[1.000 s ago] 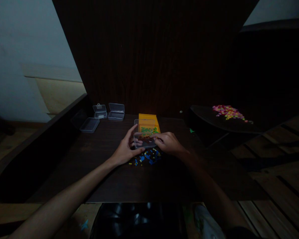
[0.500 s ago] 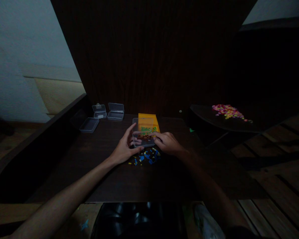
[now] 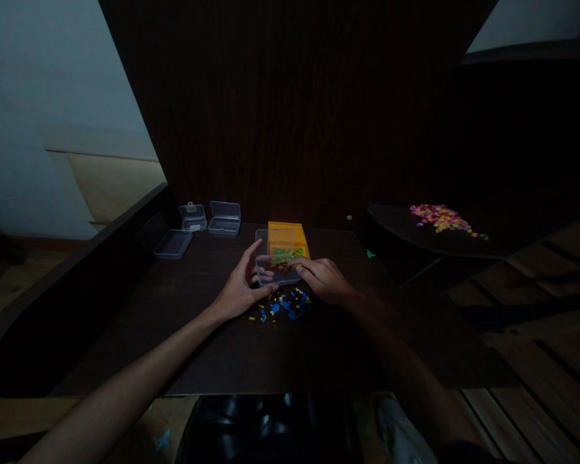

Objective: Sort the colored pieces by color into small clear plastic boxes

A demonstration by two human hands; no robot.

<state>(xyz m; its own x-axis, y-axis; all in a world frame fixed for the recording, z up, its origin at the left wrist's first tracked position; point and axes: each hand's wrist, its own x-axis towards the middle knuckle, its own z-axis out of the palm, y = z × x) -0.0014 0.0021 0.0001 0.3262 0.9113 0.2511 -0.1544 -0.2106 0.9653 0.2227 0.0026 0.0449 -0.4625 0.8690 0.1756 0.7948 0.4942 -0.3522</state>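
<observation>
A clear plastic box (image 3: 283, 278) with its lid raised is held above the dark tabletop. My left hand (image 3: 244, 287) grips its left side, fingers behind and thumb along the near edge. At the right side of the same box is my right hand (image 3: 323, 278), its thumb and index finger closed on the edge. Behind the box stands a yellow tray (image 3: 302, 233) with small green and reddish-brown pieces, partly seen through the clear plastic. Just below the hands lies a scatter of small blue and yellow pieces (image 3: 290, 306).
Two open clear boxes, one a small box (image 3: 193, 219) and one a larger box (image 3: 225, 222), stand at the back left near a shallow clear container (image 3: 173, 243). Pink and yellow pieces (image 3: 439, 218) are heaped on a dark side surface (image 3: 396, 222). A raised board (image 3: 77, 277) edges the left.
The box and both hands have barely shifted, a few pixels to the left. The view itself moves slightly. The hold stays the same.
</observation>
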